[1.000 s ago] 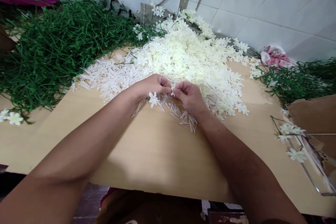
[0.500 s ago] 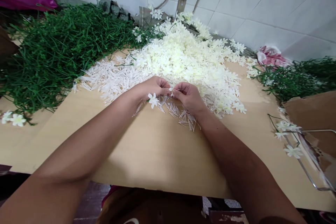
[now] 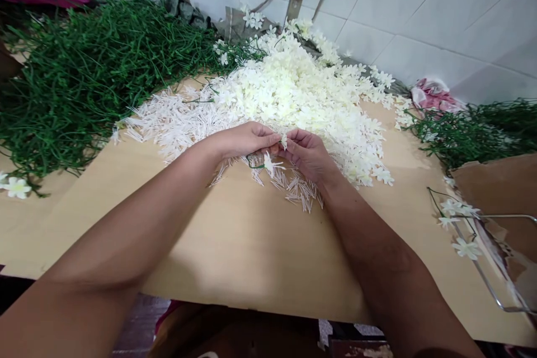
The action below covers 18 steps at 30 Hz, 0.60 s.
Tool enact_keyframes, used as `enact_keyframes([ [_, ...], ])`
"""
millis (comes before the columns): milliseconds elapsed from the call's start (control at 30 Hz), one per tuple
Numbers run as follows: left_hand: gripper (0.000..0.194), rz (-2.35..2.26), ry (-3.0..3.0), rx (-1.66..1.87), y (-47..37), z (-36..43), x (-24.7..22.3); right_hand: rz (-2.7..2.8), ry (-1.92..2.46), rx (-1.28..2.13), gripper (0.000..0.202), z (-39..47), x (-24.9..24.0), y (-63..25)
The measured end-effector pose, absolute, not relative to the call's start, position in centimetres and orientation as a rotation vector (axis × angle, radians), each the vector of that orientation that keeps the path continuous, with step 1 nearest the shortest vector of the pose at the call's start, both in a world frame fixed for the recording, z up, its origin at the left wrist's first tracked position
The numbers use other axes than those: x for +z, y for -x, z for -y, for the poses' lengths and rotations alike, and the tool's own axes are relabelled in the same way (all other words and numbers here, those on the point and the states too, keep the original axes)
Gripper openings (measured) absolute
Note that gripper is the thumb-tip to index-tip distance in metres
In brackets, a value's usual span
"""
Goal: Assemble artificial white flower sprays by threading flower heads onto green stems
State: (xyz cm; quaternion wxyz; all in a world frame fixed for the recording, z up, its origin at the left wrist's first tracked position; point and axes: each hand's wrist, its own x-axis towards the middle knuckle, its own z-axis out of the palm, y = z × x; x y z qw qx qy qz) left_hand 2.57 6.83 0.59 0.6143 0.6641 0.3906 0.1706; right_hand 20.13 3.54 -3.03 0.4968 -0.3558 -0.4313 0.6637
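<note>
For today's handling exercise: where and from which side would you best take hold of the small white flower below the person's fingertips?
Probably pinch the white flower at the thin green stem trailing to its left, coming from above. The petals look soft and spread, while the stem sticks out free above the board.

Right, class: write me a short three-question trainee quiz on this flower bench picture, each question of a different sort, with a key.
1. True or false: the left hand and right hand meet in front of the pile of white flowers.
2. Which lies left of the white stamen sticks? A) green stems B) a pink cloth C) a wire frame
3. Fill in: a small white flower on a thin ____ stem hangs below the fingertips.

Key: 1 true; 2 A; 3 green.
</note>
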Motion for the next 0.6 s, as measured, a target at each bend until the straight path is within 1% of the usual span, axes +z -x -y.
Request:
enact_keyframes([
  [200, 0.027, -0.865, -1.473, 0.420, -2.9, -6.7, 0.3, 1.062, 0.874, 1.590, 0.035, -3.6, -2.8, -20.0],
  [367, 0.031, -0.903, -1.501, 0.434, -3.5, -6.4, 0.2, 1.097, 1.025, 1.499, 0.038, -3.5, -2.9, -20.0],
  [467, 0.032, -0.893, -1.514, 0.412, -3.6, -6.3, 0.2, 1.132, 1.084, 1.443, 0.036, -3.4, -3.1, -20.1],
  [600, 0.030, -0.824, -1.531, 0.374, -3.5, -6.3, 0.1, 1.173, 1.106, 1.459, 0.033, -3.1, -3.3, -20.1],
])
